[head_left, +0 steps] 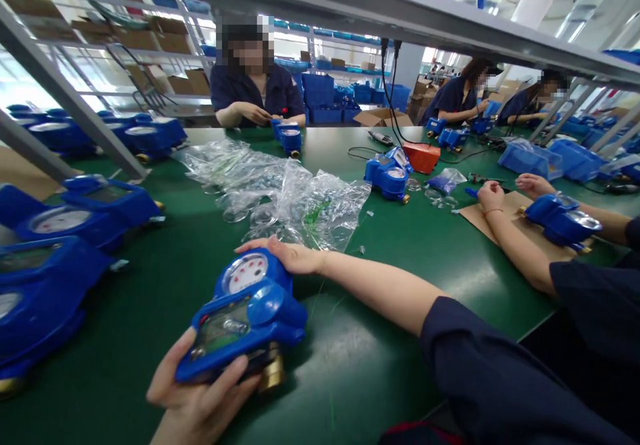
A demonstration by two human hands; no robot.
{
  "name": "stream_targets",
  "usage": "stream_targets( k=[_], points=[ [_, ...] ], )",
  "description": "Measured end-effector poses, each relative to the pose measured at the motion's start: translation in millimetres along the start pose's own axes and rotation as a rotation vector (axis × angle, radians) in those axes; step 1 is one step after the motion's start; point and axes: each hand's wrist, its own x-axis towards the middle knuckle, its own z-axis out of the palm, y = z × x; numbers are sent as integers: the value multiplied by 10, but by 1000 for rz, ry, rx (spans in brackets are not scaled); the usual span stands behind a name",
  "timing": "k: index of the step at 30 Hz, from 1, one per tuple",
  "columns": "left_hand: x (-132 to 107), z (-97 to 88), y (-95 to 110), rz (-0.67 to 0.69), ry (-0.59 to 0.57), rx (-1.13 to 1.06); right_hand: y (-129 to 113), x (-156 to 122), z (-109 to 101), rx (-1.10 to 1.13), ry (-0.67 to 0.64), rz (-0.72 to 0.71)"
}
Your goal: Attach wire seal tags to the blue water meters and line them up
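Observation:
Just above the green tabletop (360, 365) I hold a blue water meter (280, 305) in both hands. It is tilted, with its round white dial at the far end, a clear-windowed box towards me and a brass pipe end low on the near side. My left hand (205, 391) grips the near end, thumb at the window's edge and fingers along the side. Wrapped over the far end beside the dial is my right hand (295, 258), its fingertips partly hidden. Beyond it lie clear plastic bags (310, 205) with small green and pale parts.
Several blue meters (45, 298) stand on the left. Another meter (390, 175) sits mid-table near an orange-red box (421, 157) with cables. On the right, a co-worker's hands (493, 198) are over cardboard by a meter (563, 218). A metal shelf beam (350, 11) crosses overhead.

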Motion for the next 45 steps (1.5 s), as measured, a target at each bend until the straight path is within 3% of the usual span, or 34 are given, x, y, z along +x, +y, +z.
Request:
stream_targets(
  k=[3,5,7,10,13,16,18,21,24,26,30,35,39,45],
  points=[
    [-49,52,-219,90,-3,169,53,115,15,-348,95,77],
    [-1,95,-297,199,-31,195,15,9,6,-493,177,104],
    [67,124,-318,284,-51,217,-62,-261,2,-545,235,116],
    [134,128,-292,300,-75,215,-170,-868,47,-634,257,130],
    [142,85,-255,271,-121,218,-172,-1429,162,-833,137,115],
    [111,-15,-159,244,-207,237,-77,-1708,284,-1027,55,96],
    [64,-94,-1,182,-222,253,-5,-1750,337,-1057,53,87],
    [-36,-134,380,10,-67,308,39,-1736,364,-1050,100,46],
    [-75,4,737,-181,116,285,-49,-1744,352,-1015,175,37],
    [-38,156,836,-307,141,232,-175,-1769,332,-1005,239,48],
    [73,361,687,-363,18,190,-471,-1812,289,-1041,434,-20],
    [61,317,373,-282,-58,110,-701,-1799,283,-1073,651,-127],
    [5,254,252,-298,-92,52,-747,-1734,348,-1062,652,-189],
    [-12,237,235,-279,-94,16,-741,-1620,433,-1076,605,-207]
  ],
)
